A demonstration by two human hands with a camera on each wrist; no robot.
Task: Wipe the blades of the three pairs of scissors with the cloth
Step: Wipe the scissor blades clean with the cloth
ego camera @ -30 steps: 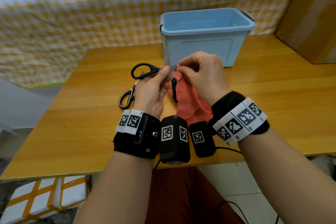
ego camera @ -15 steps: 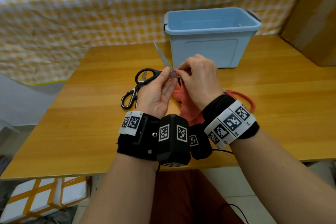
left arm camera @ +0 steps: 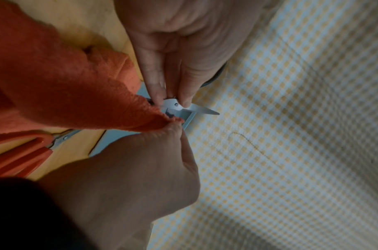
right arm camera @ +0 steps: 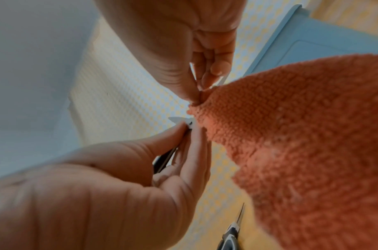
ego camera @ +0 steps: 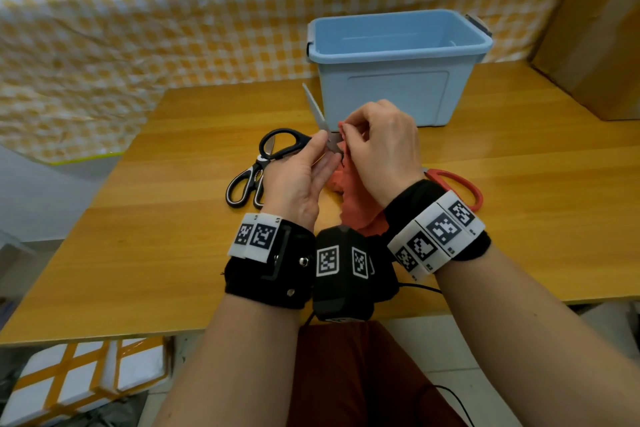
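Observation:
My left hand [ego camera: 328, 146] pinches the black-handled scissors [ego camera: 281, 145] near the pivot, above the table. One silver blade [ego camera: 313, 107] points up and away. My right hand [ego camera: 346, 131] pinches a corner of the orange cloth [ego camera: 360, 204] against the blade's base, and the rest of the cloth hangs to the table. In the left wrist view, my fingers [left arm camera: 158, 88] hold the pivot [left arm camera: 173, 103] beside the cloth [left arm camera: 66, 84]. Black-and-white scissors [ego camera: 242, 184] lie to the left on the table. Red-handled scissors [ego camera: 457, 184] lie to the right, partly behind my right wrist.
A light blue plastic bin [ego camera: 398, 97] stands open just behind my hands. A cardboard box [ego camera: 595, 28] stands at the far right. The wooden table [ego camera: 156, 253] ends near my forearms, and a yellow checked curtain [ego camera: 173, 10] hangs behind it.
The left hand turned the black-handled scissors so that a blade now points up and away. The right hand brought the cloth corner to the blade's base near the pivot.

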